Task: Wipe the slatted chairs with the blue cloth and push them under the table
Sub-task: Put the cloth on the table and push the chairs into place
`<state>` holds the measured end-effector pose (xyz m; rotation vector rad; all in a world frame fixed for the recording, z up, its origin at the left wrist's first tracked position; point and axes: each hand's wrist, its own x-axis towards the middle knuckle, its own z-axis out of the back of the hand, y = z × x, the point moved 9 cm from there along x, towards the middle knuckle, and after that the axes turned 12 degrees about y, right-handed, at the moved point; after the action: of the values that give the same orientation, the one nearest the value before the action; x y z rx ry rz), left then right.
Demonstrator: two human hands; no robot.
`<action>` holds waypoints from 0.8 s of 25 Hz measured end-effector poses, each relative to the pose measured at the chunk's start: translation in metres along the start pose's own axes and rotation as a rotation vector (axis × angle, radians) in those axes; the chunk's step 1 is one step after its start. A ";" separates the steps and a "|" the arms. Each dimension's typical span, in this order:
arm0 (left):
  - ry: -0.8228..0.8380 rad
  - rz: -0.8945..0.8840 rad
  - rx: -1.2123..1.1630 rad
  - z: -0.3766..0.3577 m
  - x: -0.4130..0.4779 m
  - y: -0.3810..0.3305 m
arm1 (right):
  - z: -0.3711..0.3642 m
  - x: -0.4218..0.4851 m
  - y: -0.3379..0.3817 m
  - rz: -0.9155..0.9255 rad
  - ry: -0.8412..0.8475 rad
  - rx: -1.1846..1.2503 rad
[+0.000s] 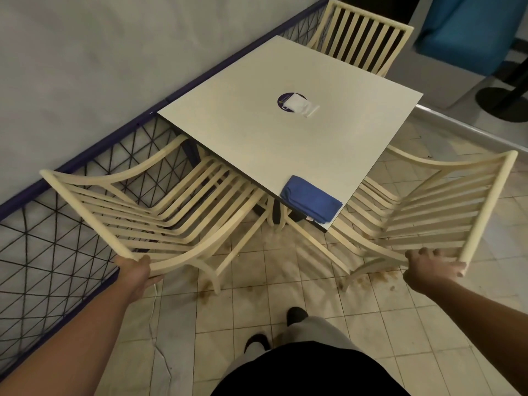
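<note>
**Step in hand (judged):** pushing two chairs under the bench together.

- Left hand (pixel 136 268): at ten o'clock, fingers curled round the near corner of the top rail of the left slatted chair (pixel 160 201).
- Right hand (pixel 433 265): at two o'clock, fingers wrapped over the near end of the top rail of the right slatted chair (pixel 445 201).
- Both seats point in toward the bench (pixel 285 144) and are only partly under it.
- Blue cloth (pixel 311 200): folded, lying on the bench's near corner at twelve o'clock, in neither hand.
- Far chair (pixel 360 41): at one o'clock, tucked against the far edge.

**Advice:** push level and low along each rail. Steer the legs clear of the bench's post and of each other, since the two chairs converge at one corner. Slide them over the stained tiled floor (pixel 285 281) rather than tipping.

**Containers:** none certain. A white item (pixel 300 105) lies on a round purple mark at the bench's centre. Whether it is a pouch, and what it holds, cannot be told.
</note>
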<state>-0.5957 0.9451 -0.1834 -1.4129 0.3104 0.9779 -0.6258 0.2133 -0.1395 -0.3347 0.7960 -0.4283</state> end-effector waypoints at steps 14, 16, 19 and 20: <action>0.353 0.313 0.438 -0.147 -0.142 0.048 | -0.004 -0.037 0.023 0.265 -0.079 0.427; 0.414 0.144 0.453 -0.222 -0.167 0.040 | 0.007 -0.029 -0.026 0.263 -0.212 0.549; 0.490 -0.047 0.489 -0.335 -0.222 0.029 | 0.011 -0.005 -0.110 0.288 -0.338 0.688; 0.524 -0.066 0.513 -0.374 -0.243 0.033 | 0.008 0.005 -0.141 0.319 -0.344 0.717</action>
<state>-0.6301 0.5058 -0.1064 -1.1694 0.8340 0.4103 -0.6505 0.0898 -0.0750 0.3786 0.3115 -0.3177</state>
